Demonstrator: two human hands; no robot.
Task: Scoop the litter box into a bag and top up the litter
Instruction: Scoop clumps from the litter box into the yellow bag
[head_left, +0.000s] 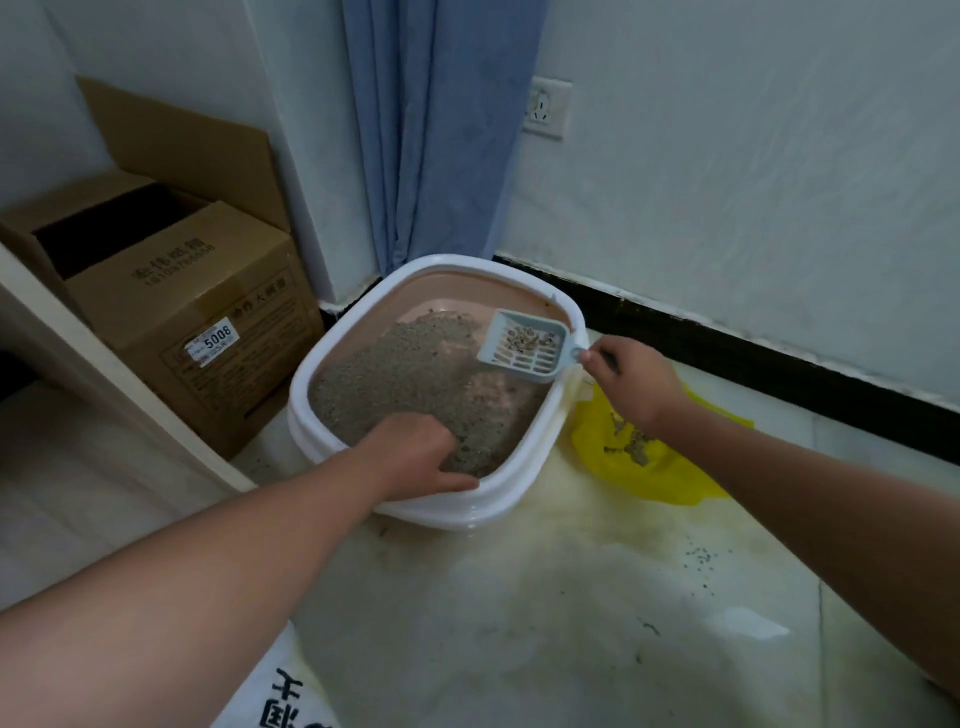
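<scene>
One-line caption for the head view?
Right hand lifts scoop of clumps over litter box; left hand grips its rim.

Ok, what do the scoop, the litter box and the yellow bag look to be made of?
Scoop: pale blue rigid plastic, moulded slots, matte.
Litter box: smooth, slightly glossy plastic, white rim over a pink inner tray.
Yellow bag: thin plastic film, judging by crumples and sheen.
The right hand grips the scoop's handle.
</scene>
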